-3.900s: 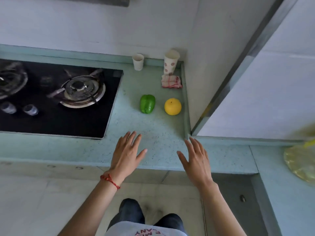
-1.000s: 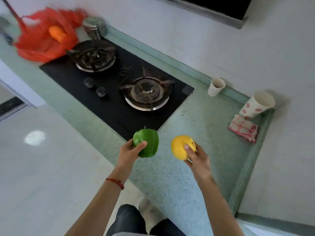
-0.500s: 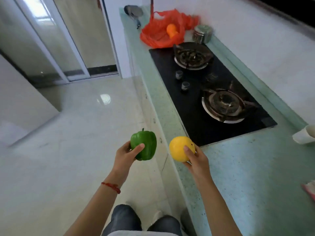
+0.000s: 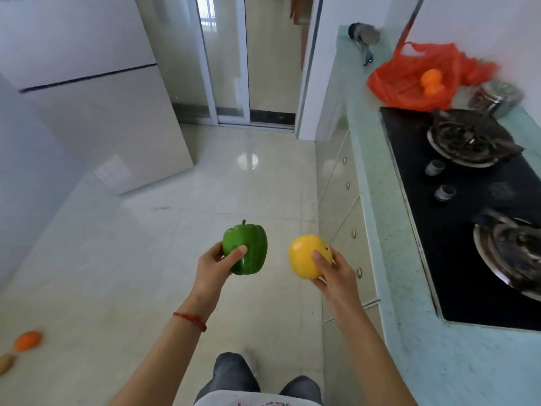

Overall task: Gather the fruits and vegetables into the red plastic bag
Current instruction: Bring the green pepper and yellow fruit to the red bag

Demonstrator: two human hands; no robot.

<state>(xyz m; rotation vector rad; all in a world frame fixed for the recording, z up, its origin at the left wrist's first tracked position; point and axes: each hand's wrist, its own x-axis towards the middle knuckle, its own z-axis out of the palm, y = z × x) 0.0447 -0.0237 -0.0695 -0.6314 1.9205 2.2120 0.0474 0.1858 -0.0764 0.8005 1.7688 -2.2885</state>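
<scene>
Two firm, smooth, likely light items were cupped in curled fingers: green pepper (image 4: 246, 249) in left hand (image 4: 213, 266), yellow fruit (image 4: 308, 260) in right hand (image 4: 336, 276), well short of the limp red plastic bag (image 4: 409, 80) on the table (image 4: 377, 218).

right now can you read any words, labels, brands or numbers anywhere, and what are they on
Red lettering along the hem of the light shirt: cut off by the frame edge, not readable.
Green bell pepper, round yellow fruit, red plastic bag, black glass gas hob: no text visible.
</scene>
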